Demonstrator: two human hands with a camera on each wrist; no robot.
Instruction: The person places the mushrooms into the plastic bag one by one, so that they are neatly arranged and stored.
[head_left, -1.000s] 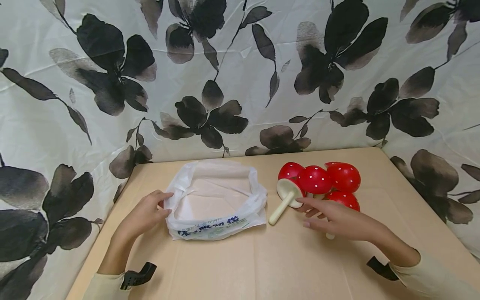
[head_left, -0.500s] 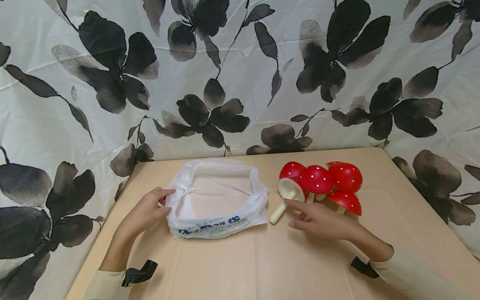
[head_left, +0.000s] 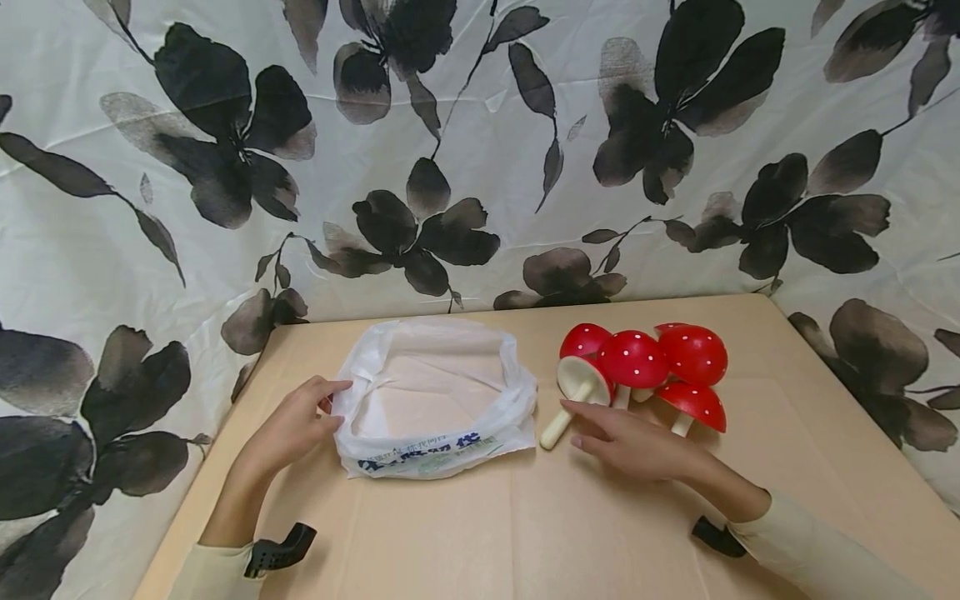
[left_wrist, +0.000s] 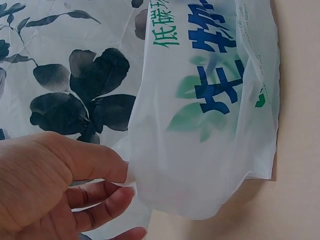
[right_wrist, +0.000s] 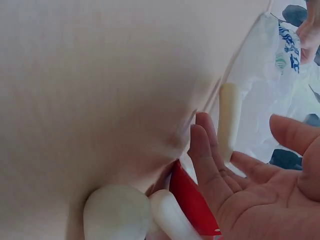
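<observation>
My left hand [head_left: 296, 423] pinches the left edge of a white plastic bag [head_left: 442, 454] between thumb and fingers. The bag lies with its mouth spread wide, and its blue and green print [left_wrist: 215, 85] shows in the left wrist view. My right hand [head_left: 637, 437] is at a toy mushroom [head_left: 583, 379] tipped on its side, cream underside up and stem toward the bag. In the right wrist view one finger touches the pale stem [right_wrist: 229, 122], the thumb [right_wrist: 295, 134] stands apart from it, and the other fingers reach past beside it.
Several more toy mushrooms with white-dotted red caps [head_left: 633, 360] stand clustered behind and right of my right hand. All rest on a light tan tabletop [head_left: 450, 542]. A white cloth with dark flowers [head_left: 540, 225] hangs behind the table's far edge.
My right hand has moved left from in front of the right-hand mushrooms to the tipped mushroom's stem. The left hand stays at the bag's edge.
</observation>
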